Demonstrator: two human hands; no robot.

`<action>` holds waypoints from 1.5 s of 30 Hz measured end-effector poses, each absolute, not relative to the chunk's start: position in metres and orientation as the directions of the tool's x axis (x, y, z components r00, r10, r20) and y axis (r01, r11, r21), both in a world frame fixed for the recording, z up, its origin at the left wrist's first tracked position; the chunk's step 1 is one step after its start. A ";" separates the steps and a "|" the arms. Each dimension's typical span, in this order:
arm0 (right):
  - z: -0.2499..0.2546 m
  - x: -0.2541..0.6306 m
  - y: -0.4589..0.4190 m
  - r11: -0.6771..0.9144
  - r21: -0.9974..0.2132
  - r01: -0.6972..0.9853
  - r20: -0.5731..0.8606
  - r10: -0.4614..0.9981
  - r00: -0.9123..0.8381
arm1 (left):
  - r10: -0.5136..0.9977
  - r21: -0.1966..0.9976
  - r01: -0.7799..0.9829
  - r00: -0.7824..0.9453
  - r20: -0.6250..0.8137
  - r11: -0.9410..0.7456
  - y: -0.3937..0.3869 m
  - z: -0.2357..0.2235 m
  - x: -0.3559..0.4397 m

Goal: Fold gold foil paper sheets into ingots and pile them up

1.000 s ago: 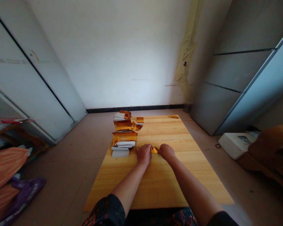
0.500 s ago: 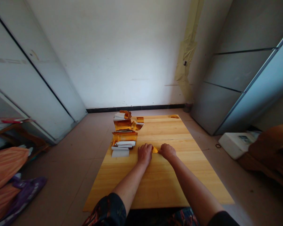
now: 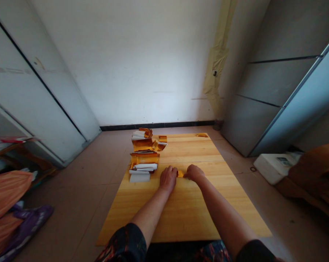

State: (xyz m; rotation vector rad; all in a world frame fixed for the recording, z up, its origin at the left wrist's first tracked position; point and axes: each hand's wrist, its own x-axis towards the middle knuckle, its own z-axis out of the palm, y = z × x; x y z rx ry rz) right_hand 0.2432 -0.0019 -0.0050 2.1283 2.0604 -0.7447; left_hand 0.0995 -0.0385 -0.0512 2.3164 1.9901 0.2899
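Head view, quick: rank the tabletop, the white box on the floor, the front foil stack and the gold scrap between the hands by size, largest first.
1. Tabletop
2. White box and front foil stack: they look similar, and their distances from the camera differ, so I can't rank them
3. Gold scrap

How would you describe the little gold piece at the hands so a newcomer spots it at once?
Find the pale wooden table on the floor. Right of the gold-and-white stacks on it, the left hand and right hand nearly meet. The small gold foil piece sits between them, alone and far smaller than the stacks.
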 end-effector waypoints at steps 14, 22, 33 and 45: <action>-0.015 0.255 -0.009 0.034 -0.305 0.952 -0.306 0.943 -0.132 | 0.972 0.217 0.952 0.187 0.143 -0.215 -0.040 -0.049 0.097; -0.014 0.254 -0.011 0.018 -0.291 0.956 -0.298 0.948 -0.109 | 0.978 0.250 0.951 0.147 0.146 -0.180 -0.043 -0.047 0.098; -0.015 0.254 -0.013 0.002 -0.296 0.955 -0.289 0.953 -0.092 | 0.947 0.214 0.937 0.226 0.229 -0.275 -0.043 -0.048 0.098; -0.019 0.254 -0.010 0.003 -0.305 0.952 -0.280 0.955 -0.093 | 0.903 0.177 0.891 0.387 0.184 -0.418 -0.036 -0.045 0.093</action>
